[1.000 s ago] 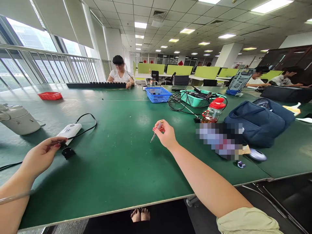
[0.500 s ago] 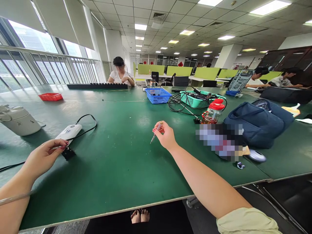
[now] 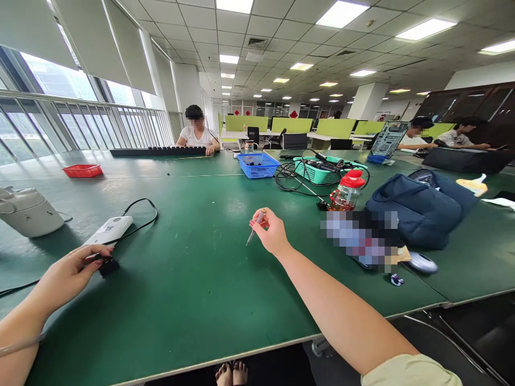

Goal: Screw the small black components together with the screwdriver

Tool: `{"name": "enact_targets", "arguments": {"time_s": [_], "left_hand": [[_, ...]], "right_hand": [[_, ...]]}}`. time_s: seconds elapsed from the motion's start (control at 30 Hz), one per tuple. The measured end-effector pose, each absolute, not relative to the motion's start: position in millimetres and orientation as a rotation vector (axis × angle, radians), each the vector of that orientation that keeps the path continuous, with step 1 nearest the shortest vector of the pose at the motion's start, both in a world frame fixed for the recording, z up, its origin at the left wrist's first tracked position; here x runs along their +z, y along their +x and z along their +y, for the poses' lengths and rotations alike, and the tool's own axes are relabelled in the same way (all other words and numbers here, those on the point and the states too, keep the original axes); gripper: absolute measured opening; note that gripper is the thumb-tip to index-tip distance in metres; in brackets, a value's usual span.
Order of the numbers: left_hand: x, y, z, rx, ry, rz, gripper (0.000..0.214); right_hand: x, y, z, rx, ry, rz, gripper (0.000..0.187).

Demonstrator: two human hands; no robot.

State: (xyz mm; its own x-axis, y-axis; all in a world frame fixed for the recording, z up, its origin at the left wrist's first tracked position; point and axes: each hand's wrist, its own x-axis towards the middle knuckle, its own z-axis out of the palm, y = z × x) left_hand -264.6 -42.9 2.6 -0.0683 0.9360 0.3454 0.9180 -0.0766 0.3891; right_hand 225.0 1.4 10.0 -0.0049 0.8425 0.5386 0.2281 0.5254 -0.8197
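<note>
Head view: the left hand (image 3: 74,272) pinches a black part (image 3: 109,267), with a white device (image 3: 110,229) just beyond that grip. The right hand (image 3: 272,234) clasps a screwdriver (image 3: 251,235), which slants down and leftward from its grip over the table (image 3: 181,305); a bottle (image 3: 346,193) stands beyond, rightward.

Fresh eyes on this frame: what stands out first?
The right hand, holding a screwdriver tip-down over the middle of the green table. Next, the left hand with a small black part, beside a white box. Then the red-lidded bottle and navy bag on the right.
</note>
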Motion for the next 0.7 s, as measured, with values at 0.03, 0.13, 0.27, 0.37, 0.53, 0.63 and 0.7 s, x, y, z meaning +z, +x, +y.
{"name": "enact_targets", "arguments": {"time_s": [0.03,0.13,0.27,0.37,0.53,0.63,0.7], "left_hand": [[2.7,-264.9,-42.8,0.837,2.086,2.073,0.056],[3.4,-264.3,-43.4,0.836,2.084,2.054,0.050],[1.7,-264.0,-43.6,0.860,2.125,2.013,0.046],[-1.3,-266.7,-41.8,0.869,2.134,1.964,0.047],[-2.7,-271.9,-41.2,0.791,2.059,1.978,0.050],[-0.3,-271.0,-43.3,0.739,2.011,2.065,0.050],[2.3,-266.8,-44.8,0.698,1.971,2.142,0.051]], "right_hand": [[10.0,225.1,1.5,0.622,-0.953,-1.538,0.014],[9.7,225.2,2.1,0.616,-0.951,-1.542,0.015],[10.0,225.0,2.1,0.618,-0.956,-1.546,0.015],[10.3,224.8,1.7,0.612,-0.957,-1.550,0.015],[9.2,224.9,2.6,0.614,-0.956,-1.552,0.015],[8.6,225.0,3.1,0.609,-0.952,-1.556,0.015],[8.4,224.9,3.1,0.621,-0.950,-1.555,0.015]]}}
